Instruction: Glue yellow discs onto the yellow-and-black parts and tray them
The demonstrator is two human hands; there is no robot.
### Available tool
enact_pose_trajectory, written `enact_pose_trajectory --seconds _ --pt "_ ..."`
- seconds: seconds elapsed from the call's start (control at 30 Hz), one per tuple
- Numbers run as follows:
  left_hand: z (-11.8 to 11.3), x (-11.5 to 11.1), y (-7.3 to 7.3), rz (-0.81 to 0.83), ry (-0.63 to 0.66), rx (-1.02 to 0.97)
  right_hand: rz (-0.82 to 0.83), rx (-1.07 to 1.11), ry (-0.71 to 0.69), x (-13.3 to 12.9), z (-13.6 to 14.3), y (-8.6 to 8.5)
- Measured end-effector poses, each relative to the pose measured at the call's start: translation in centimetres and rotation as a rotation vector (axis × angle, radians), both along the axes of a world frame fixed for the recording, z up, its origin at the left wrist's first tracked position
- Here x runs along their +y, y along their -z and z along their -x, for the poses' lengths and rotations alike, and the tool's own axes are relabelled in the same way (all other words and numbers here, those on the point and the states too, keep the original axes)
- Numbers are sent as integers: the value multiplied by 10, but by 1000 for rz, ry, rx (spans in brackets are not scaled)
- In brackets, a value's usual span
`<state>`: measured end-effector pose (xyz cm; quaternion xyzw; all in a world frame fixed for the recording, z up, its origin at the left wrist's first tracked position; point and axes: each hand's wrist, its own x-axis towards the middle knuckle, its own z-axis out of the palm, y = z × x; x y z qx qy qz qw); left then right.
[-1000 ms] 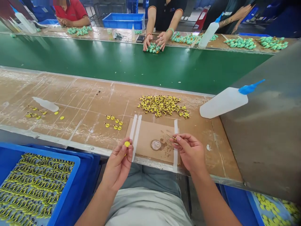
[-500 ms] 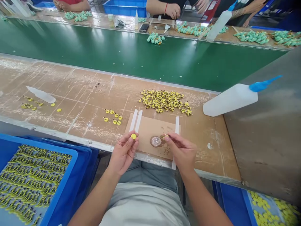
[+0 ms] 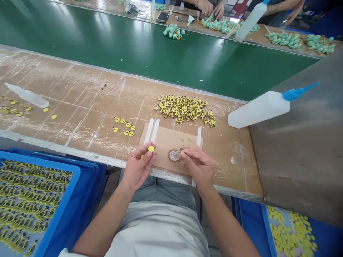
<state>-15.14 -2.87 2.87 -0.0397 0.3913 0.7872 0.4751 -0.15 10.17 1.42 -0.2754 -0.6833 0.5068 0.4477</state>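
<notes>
My left hand pinches a small round yellow disc by its edge, face up. A bit of yellow also shows between its lower fingers. My right hand is closed on a tiny yellow and dark figure, mostly hidden by the fingertips. Its tip is at the edge of a round blob of glossy, pale paste on a taped cardboard sheet. Beyond the sheet lies a heap of small yellow and dark figures. Left of it, several yellow discs with dark figures lie in a group.
A white bottle with blue nozzle leans by a metal panel at right. Blue trays of finished-looking pieces and yellow discs flank me below the table. A green belt runs behind; co-workers' hands handle turquoise pieces beyond.
My right hand has brought the figure left to the paste's edge. My left hand still holds the disc. The view has shifted slightly, and a co-worker's hands have reached the turquoise pieces.
</notes>
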Motion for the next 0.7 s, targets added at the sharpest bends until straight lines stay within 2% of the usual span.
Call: enact_pose_trajectory --seconds 0.17,0.37,0.7 --pt "1 -1 2 -12 -3 1 -128 -65 85 -3 -1 3" --pt "0 -2 2 -21 18 15 -288 -106 89 -6 -3 4" --pt "0 -6 2 -20 14 -6 -282 -143 108 -6 -1 6"
